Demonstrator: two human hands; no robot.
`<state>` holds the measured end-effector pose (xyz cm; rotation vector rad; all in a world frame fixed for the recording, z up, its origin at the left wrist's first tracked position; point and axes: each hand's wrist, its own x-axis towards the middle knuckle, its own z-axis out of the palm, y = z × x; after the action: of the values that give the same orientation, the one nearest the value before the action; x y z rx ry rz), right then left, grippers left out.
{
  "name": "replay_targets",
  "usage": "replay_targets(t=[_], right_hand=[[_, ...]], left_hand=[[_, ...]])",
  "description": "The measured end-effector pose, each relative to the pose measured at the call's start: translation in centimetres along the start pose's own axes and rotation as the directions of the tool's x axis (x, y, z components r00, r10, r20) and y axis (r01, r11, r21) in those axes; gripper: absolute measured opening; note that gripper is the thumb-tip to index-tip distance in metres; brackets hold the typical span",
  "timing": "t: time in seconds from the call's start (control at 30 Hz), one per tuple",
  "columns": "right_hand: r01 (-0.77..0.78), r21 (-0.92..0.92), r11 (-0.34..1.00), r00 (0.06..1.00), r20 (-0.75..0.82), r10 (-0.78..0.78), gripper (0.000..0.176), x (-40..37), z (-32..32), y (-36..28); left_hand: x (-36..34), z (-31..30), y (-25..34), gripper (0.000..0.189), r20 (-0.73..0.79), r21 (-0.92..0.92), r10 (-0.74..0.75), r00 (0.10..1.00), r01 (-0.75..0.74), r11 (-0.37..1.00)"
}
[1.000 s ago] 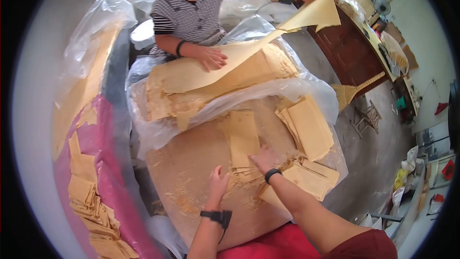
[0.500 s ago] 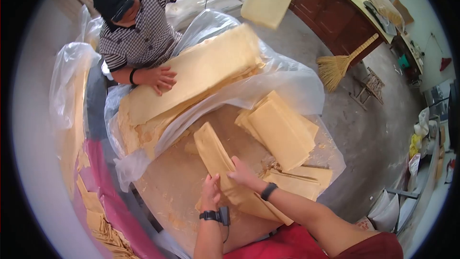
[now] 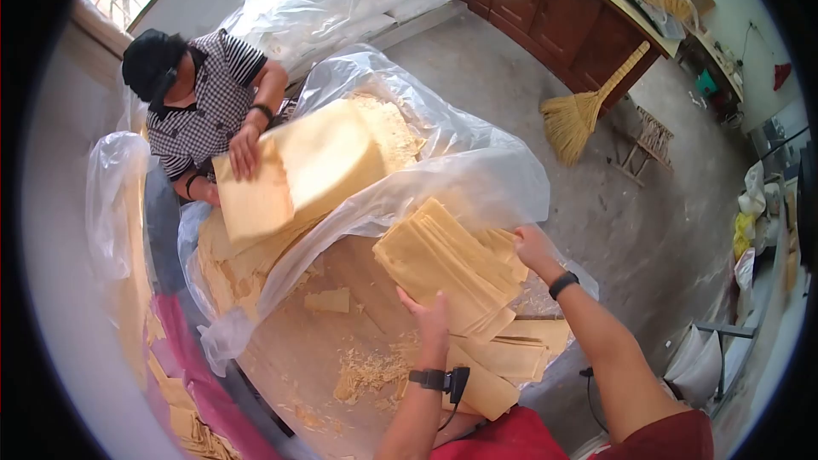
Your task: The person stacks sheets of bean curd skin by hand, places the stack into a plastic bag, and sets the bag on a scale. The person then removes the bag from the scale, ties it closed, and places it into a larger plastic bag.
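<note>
My left hand (image 3: 429, 320) is at the lower left edge of a fanned stack of pale yellow sheets (image 3: 447, 268), its fingers spread and partly under the sheets. At the stack's right side, my right hand (image 3: 533, 249) has its fingers curled at the edge of the sheets; what they pinch is too small to make out. Below the stack lie more folded sheets (image 3: 511, 356) and a loose one (image 3: 481, 383) near my red clothing. Yellow crumbs (image 3: 366, 373) are scattered on the brown tabletop (image 3: 294, 358) left of my left hand.
Across the table, a person (image 3: 204, 94) in a checked shirt handles a large sheet (image 3: 256, 196) on a tall pile (image 3: 332, 149) wrapped in clear plastic (image 3: 503, 172). A straw broom (image 3: 569, 123), a small stool (image 3: 644, 146) and a wooden cabinet (image 3: 541, 21) stand beyond.
My hands have left the long folded bundle and moved to the stack on the right. That bundle no longer stands upright between them. The other person's raised arm has come down, folding a sheet over.
</note>
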<state>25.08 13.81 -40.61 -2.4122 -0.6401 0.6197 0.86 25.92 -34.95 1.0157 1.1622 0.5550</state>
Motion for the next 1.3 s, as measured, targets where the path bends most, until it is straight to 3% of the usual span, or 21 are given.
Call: replay_targets(t=[0.03,0.17,0.23,0.27,0.33,0.37,0.4,0.43,0.5,0.57,0.6,0.63,0.7,0.77,0.83,1.0,1.07,1.13,1.17,1.23,1.3], right_hand=[[0.056,-0.217,0.975,0.996,0.079,-0.040,0.032,0.9,0.5,1.3],[0.155,-0.271,0.950,0.988,0.047,-0.148,0.036,1.9,0.2,-2.4],[0.092,0.018,0.996,0.985,0.147,-0.093,0.037,2.4,0.7,-3.9],[0.091,0.020,0.996,0.985,0.147,-0.093,0.037,2.8,-0.5,-5.1],[-0.083,-0.002,0.997,0.867,0.493,0.073,0.045,3.0,-3.3,-7.9],[-0.081,0.003,0.997,0.864,0.499,0.068,0.045,3.4,-2.8,-7.6],[-0.221,0.248,0.943,0.757,0.654,0.005,0.050,3.7,-2.2,-7.0],[-0.390,0.436,0.811,0.635,0.765,-0.106,0.054,4.0,-1.6,-6.6],[-0.240,0.448,0.861,0.627,0.749,-0.215,0.056,2.1,-1.4,-9.2],[-0.077,0.458,0.886,0.600,0.731,-0.326,0.057,0.2,0.1,-10.6],[-0.091,0.547,0.832,0.660,0.659,-0.361,0.063,-0.6,1.3,-10.7],[-0.102,0.632,0.769,0.715,0.583,-0.385,0.068,-1.6,2.5,-10.9],[-0.047,0.666,0.744,0.753,0.513,-0.412,0.076,-3.3,4.6,-12.1],[0.003,0.699,0.715,0.783,0.443,-0.436,0.084,-4.5,7.1,-12.5],[0.280,0.574,0.769,0.760,0.357,-0.543,0.090,-5.1,10.0,-12.0],[-0.006,0.648,0.762,0.785,0.475,-0.397,0.088,-5.0,8.7,-14.9],[-0.074,0.673,0.736,0.788,0.492,-0.371,0.088,-6.0,8.2,-17.7],[0.171,0.691,0.702,0.749,0.371,-0.548,0.089,-7.1,8.1,-19.1],[0.189,0.692,0.697,0.741,0.365,-0.563,0.089,-7.6,7.8,-19.8],[0.445,0.424,0.789,0.697,0.389,-0.602,0.091,-10.5,7.0,-20.7],[0.511,0.325,0.796,0.682,0.411,-0.606,0.096,-14.8,6.1,-22.8]], left_hand=[[0.6,-0.6,-1.5,0.091,-0.010,-0.024,-0.028,1.000,0.027,0.999],[0.4,0.0,-0.6,0.087,-0.032,-0.062,-0.100,0.995,0.098,0.993],[0.6,-0.4,-1.5,0.087,-0.015,-0.068,-0.094,0.995,0.093,0.993],[0.8,-0.5,-1.9,0.087,-0.001,-0.084,-0.078,0.997,0.078,0.993],[1.1,-1.0,-2.4,0.084,-0.004,-0.075,-0.056,0.998,0.055,0.996],[1.1,-1.2,-2.2,0.081,-0.005,-0.066,-0.038,0.999,0.037,0.997],[1.1,-1.6,-1.9,0.081,-0.012,-0.062,-0.038,0.999,0.037,0.997],[1.3,-2.3,-1.6,0.074,-0.075,0.127,-0.020,0.997,0.029,0.991],[1.8,-4.1,-1.3,0.067,-0.143,0.312,0.004,0.990,0.041,0.949],[2.5,-6.5,-1.7,0.051,0.128,-0.080,-0.152,0.980,0.163,0.983],[1.3,-6.3,0.4,0.039,0.064,-0.004,-0.185,0.981,0.186,0.983],[1.4,-7.3,0.1,0.039,0.053,-0.006,-0.182,0.982,0.182,0.983],[1.9,-9.5,0.1,0.051,0.225,-0.418,-0.245,0.943,0.321,0.850],[1.5,-9.8,0.9,0.060,0.194,-0.414,-0.201,0.960,0.266,0.870],[0.7,-10.3,1.8,0.064,0.223,-0.427,-0.194,0.955,0.275,0.862],[-0.8,-12.0,3.2,0.079,0.334,-0.437,-0.248,0.909,0.383,0.814],[0.6,-12.8,0.3,0.073,0.261,-0.366,-0.259,0.930,0.344,0.865],[-0.5,-12.5,1.8,0.071,0.236,-0.350,-0.188,0.953,0.264,0.899],[-1.5,-13.7,1.1,0.069,0.282,-0.464,-0.243,0.928,0.354,0.812],[-4.7,-16.5,-0.1,0.067,0.322,-0.569,-0.298,0.899,0.435,0.698],[-8.3,-19.2,-0.3,0.066,0.297,-0.689,-0.264,0.918,0.397,0.607]])
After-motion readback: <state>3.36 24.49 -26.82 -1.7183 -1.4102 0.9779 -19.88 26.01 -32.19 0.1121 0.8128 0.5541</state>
